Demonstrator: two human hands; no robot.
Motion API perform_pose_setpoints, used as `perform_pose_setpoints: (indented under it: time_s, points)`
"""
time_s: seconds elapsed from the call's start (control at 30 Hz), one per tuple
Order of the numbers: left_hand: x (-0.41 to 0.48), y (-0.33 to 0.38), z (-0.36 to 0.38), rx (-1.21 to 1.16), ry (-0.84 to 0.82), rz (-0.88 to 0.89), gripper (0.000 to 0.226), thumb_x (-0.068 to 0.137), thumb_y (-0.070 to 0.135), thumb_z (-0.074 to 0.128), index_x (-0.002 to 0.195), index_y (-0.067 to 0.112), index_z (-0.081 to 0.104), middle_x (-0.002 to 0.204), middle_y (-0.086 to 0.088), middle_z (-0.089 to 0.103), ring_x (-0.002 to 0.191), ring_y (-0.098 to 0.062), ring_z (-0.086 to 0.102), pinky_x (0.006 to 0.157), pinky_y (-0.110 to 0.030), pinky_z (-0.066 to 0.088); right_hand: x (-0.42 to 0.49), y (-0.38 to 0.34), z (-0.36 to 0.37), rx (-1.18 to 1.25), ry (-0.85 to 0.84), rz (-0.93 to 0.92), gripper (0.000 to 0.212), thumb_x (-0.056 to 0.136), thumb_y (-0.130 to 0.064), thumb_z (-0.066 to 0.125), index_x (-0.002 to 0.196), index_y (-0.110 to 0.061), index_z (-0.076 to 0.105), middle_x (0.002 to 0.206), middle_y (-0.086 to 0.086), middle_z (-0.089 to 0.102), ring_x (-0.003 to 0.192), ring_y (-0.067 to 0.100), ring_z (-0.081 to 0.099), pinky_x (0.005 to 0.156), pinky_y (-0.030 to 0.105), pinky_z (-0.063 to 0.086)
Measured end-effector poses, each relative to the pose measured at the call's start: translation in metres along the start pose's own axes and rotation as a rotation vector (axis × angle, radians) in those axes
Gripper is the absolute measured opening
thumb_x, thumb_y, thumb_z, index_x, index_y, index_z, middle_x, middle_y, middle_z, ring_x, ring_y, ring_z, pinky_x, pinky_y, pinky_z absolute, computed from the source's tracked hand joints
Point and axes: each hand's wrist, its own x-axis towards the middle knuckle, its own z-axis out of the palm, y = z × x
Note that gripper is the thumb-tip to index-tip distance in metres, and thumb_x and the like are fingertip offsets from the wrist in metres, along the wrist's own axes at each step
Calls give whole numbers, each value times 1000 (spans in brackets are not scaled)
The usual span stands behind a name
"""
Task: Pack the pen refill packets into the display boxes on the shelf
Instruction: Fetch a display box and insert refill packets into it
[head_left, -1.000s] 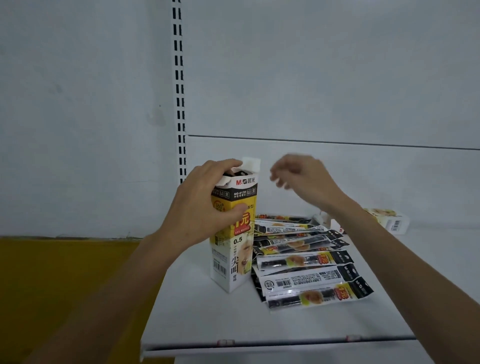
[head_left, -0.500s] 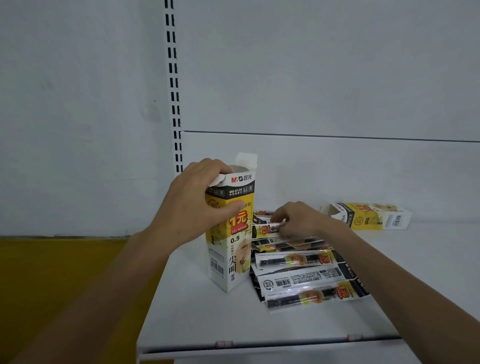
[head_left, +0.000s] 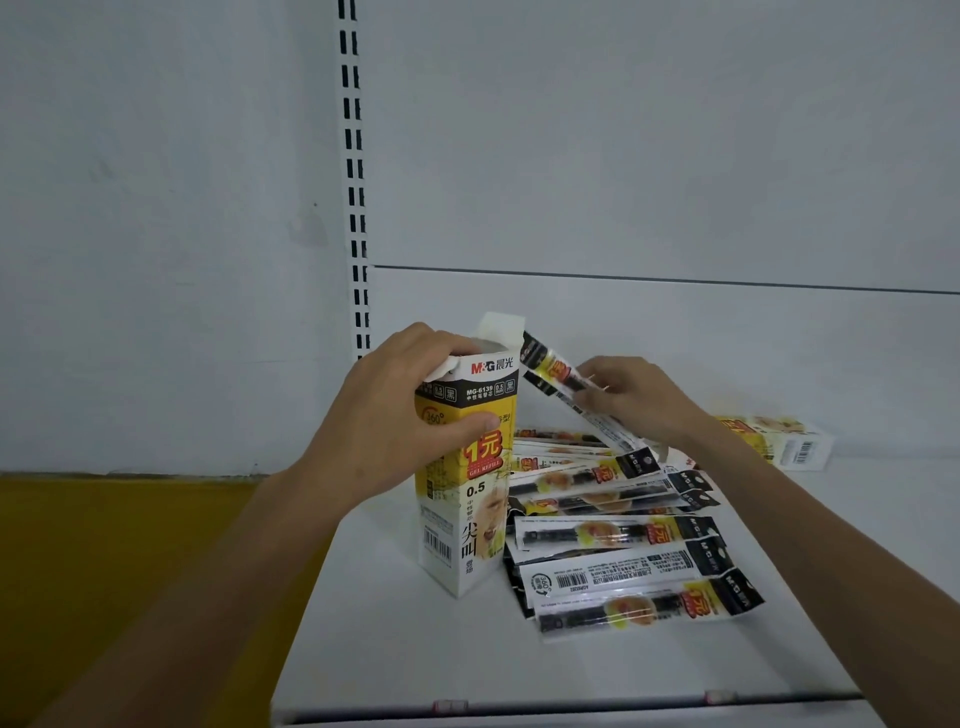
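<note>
Lifting one refill packet (head_left: 551, 370) off the pile (head_left: 623, 540): 0.5 s ago your right hand (head_left: 636, 400) sat low on the loose packets, fingertips working one free. Now it is up, w/ that packet pinched between thumb & curled fingers around mid-length. The packet is tilted. Its upper end is just beside the open mouth of the display box (head_left: 467, 499), right of the raised flap (head_left: 501, 325), and apparently not yet inside. Its lower end trails down toward your right wrist.

Meaning for the task: the pick is done & the insert is the step in hand. Judged from the many packets left, packing is at an early-to-mid stage.

Left hand (head_left: 384, 441): unchanged vs. both earlier frames. Fingers hook over the box's top-left edge, thumb presses the front face, and the box is held upright on the shelf (head_left: 519, 670).

Other items, rel. to hands:
- Pile: loose packets fanned flat below your right hand & forearm, touching the box's right side at the near end.
- Second box (head_left: 779, 441): lies on its side beyond your right wrist, well apart from the upright one.
</note>
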Motion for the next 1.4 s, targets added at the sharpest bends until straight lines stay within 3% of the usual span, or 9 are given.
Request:
perform_pose_setpoints:
  time_s: [0.2,0.33,0.43,0.53,0.67,0.77,0.87,1.23,1.4]
  points:
    - [0,-1,2,-1,9,-21,37,69,34,76,94,38,49,88,24,50,85,6,52,67,-9,38,-3,-7,-1,306,171,-12,26,84,-5,63,103,-23,61,105,0,68,93,15,64,90,35,50]
    - [-1,0,2,-5,13,-19,38,69,34,75,89,45,44,87,26,49,87,10,51,63,-4,41,-4,-37,-17,468,259,-64,16,82,-4,65,95,-13,65,91,5,70,72,9,64,67,9,49]
    - [-1,1,3,-1,9,-30,37,70,35,74,89,42,44,87,24,49,86,8,51,62,-5,40,-4,-74,-38,621,424,-183,12,84,-4,63,84,-16,64,77,0,67,66,10,63,73,28,54]
    - [-1,2,4,18,-6,-33,35,70,34,74,90,37,46,88,20,49,86,4,51,64,-8,38,-11,-112,-57,707,617,-291,7,84,-11,64,82,-17,63,77,9,70,75,35,67,72,50,56]
    - [-1,4,2,7,-22,-26,41,71,33,73,92,50,42,91,17,49,89,1,51,66,-10,37,-10,-146,-60,817,658,-343,5,80,-13,68,78,-13,64,75,11,71,75,30,70,66,49,58]
    - [-2,4,2,14,-32,-36,41,72,34,73,101,44,46,94,18,48,92,2,50,67,-10,39,0,-156,-40,689,680,-302,10,75,-19,73,73,-16,63,69,8,70,70,25,69,64,43,57]
    - [-3,3,3,40,-21,-42,37,72,35,72,101,33,50,91,20,45,90,4,49,66,-8,38,3,-156,-17,528,648,-292,13,78,-19,72,75,-19,59,62,-10,63,56,2,61,59,18,50]
    - [-1,3,7,40,6,-38,34,72,32,72,100,28,53,92,17,46,90,3,49,67,-7,38,5,-165,-15,289,556,-344,22,83,-17,66,98,-4,55,84,3,66,70,14,62,61,16,46]
    - [-1,3,8,34,-1,-20,41,73,31,72,110,25,56,102,11,51,92,4,49,70,-7,39,3,-158,-14,160,574,-394,16,88,-15,59,95,-6,48,70,-6,51,54,4,50,53,11,40]
